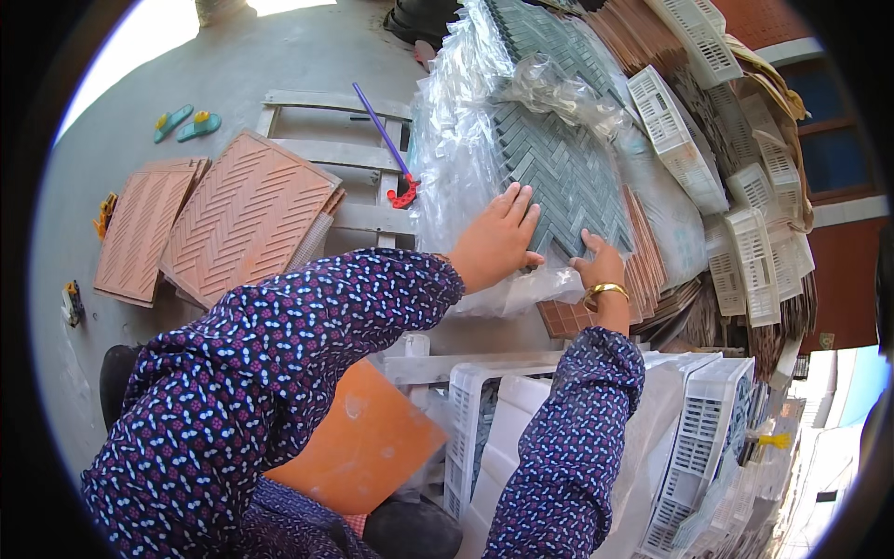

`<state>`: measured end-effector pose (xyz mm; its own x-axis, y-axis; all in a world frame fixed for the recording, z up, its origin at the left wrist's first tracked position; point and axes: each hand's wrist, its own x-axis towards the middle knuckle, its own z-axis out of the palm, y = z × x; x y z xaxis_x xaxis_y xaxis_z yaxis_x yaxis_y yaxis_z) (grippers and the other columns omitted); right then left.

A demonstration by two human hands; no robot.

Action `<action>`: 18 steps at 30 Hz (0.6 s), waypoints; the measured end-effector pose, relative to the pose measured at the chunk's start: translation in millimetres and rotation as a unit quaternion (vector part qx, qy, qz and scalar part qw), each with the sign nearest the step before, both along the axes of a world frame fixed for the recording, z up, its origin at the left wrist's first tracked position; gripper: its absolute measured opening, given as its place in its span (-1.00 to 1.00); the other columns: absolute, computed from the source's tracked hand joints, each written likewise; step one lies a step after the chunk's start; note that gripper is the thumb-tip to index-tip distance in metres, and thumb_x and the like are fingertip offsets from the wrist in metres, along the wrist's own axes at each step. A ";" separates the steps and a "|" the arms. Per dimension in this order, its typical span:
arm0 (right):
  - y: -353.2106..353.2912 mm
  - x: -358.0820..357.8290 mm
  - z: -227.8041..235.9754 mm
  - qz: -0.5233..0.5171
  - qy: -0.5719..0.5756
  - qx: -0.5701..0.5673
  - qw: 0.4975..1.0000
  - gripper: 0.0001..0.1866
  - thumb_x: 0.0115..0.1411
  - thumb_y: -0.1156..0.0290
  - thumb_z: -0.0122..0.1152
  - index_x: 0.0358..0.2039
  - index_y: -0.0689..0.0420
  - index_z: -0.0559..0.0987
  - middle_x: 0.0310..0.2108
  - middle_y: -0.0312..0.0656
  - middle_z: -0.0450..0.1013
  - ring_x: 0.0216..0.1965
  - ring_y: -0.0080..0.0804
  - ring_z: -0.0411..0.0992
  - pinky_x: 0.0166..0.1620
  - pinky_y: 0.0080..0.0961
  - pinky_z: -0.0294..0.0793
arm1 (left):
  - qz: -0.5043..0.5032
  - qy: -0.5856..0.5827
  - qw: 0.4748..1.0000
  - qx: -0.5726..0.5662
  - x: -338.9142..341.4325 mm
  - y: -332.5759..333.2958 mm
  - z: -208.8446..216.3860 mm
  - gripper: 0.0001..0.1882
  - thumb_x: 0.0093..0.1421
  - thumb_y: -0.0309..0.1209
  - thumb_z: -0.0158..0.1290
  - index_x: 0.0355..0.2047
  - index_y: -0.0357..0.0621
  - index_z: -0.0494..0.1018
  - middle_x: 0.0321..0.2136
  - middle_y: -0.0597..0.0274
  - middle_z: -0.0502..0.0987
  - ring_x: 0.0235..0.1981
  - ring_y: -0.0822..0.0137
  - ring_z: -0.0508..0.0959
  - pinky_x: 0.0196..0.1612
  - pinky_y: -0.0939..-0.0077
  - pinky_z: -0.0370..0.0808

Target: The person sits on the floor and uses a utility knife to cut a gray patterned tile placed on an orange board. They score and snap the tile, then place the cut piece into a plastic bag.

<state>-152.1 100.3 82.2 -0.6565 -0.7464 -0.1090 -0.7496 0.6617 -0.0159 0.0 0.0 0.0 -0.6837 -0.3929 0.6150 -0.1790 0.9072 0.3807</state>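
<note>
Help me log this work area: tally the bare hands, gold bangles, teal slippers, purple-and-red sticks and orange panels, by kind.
Bare hands: 2
Gold bangle: 1
Teal slippers: 2
Purple-and-red stick: 1
Orange panel: 1
Total: 7

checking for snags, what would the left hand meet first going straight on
Across the green herringbone tiles, the left hand would probably first meet crumpled clear plastic, though depth is unclear.

Both hands (495,238) (602,266) stretch forward, palms down, the left flatter.
</note>
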 end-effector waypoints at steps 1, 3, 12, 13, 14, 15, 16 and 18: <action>2.9 -0.6 -2.0 0.001 0.008 -0.014 1.000 -0.43 -0.14 0.43 0.24 -0.01 0.03 0.39 0.02 -0.01 0.25 0.05 -0.16 0.24 0.09 -0.46 0.20 | 0.001 0.002 1.000 0.000 -0.6 1.4 0.7 -0.27 -0.02 0.03 -0.03 -0.04 -0.40 0.24 0.05 -0.22 0.16 0.12 -0.06 0.11 0.13 0.23 0.10; 4.6 -0.1 -5.2 -0.004 0.015 -0.034 0.999 -0.44 -0.14 0.45 0.24 -0.03 0.02 0.41 0.02 0.00 0.25 0.03 -0.15 0.25 0.08 -0.44 0.21 | -0.001 0.004 1.000 0.003 0.6 2.6 2.1 -0.27 -0.03 0.02 -0.02 -0.04 -0.40 0.25 0.04 -0.23 0.16 0.12 -0.06 0.11 0.13 0.24 0.11; 11.4 8.5 -14.1 0.006 0.002 -0.118 0.993 -0.50 -0.09 0.53 0.16 -0.05 0.00 0.43 0.02 0.03 0.24 -0.01 -0.07 0.27 0.06 -0.38 0.23 | -0.010 0.010 1.000 0.010 8.0 4.5 7.6 -0.27 -0.02 0.00 -0.02 -0.06 -0.44 0.25 0.03 -0.25 0.17 0.12 -0.08 0.08 0.17 0.25 0.01; 11.6 8.4 -15.5 0.007 0.000 -0.125 0.992 -0.51 -0.09 0.53 0.16 -0.06 0.00 0.43 0.02 0.03 0.24 -0.01 -0.07 0.28 0.05 -0.37 0.23 | -0.011 0.013 1.000 0.012 7.6 4.3 6.6 -0.28 -0.02 0.00 -0.02 -0.06 -0.44 0.25 0.02 -0.25 0.17 0.12 -0.08 0.08 0.17 0.25 0.00; 11.9 8.4 -16.9 0.008 -0.001 -0.132 0.991 -0.51 -0.09 0.54 0.16 -0.06 0.00 0.43 0.02 0.03 0.24 -0.01 -0.06 0.28 0.05 -0.37 0.23 | -0.013 0.015 1.000 0.014 7.3 4.1 5.6 -0.28 -0.01 0.00 -0.03 -0.06 -0.45 0.25 0.02 -0.25 0.17 0.12 -0.09 0.08 0.18 0.25 -0.01; 13.1 8.3 -17.3 0.007 -0.001 -0.139 0.990 -0.51 -0.09 0.54 0.15 -0.06 -0.01 0.44 0.02 0.03 0.24 -0.02 -0.06 0.28 0.05 -0.37 0.23 | -0.012 0.014 1.000 0.009 6.7 3.7 5.4 -0.28 -0.01 0.00 -0.03 -0.06 -0.45 0.25 0.02 -0.25 0.17 0.12 -0.09 0.08 0.17 0.25 -0.01; 13.7 8.5 -18.3 0.008 -0.001 -0.145 0.989 -0.52 -0.09 0.54 0.15 -0.07 -0.01 0.44 0.02 0.04 0.25 -0.02 -0.06 0.28 0.04 -0.36 0.23 | -0.010 0.013 1.000 0.005 6.6 3.0 5.1 -0.28 -0.01 0.01 -0.04 -0.06 -0.45 0.25 0.02 -0.25 0.17 0.12 -0.09 0.08 0.17 0.25 -0.01; 13.3 9.0 -20.3 0.012 -0.002 -0.157 0.987 -0.53 -0.09 0.55 0.14 -0.07 -0.01 0.45 0.01 0.04 0.25 -0.03 -0.06 0.29 0.04 -0.36 0.24 | -0.009 0.015 1.000 0.002 6.1 3.4 5.0 -0.28 0.00 0.01 -0.05 -0.06 -0.45 0.25 0.02 -0.25 0.18 0.11 -0.09 0.09 0.17 0.25 -0.01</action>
<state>-143.1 113.5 61.9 -0.6389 -0.7585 0.1282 -0.7640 0.6062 -0.2209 6.1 3.4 5.0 -0.6720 -0.3831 0.6337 -0.1508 0.9086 0.3895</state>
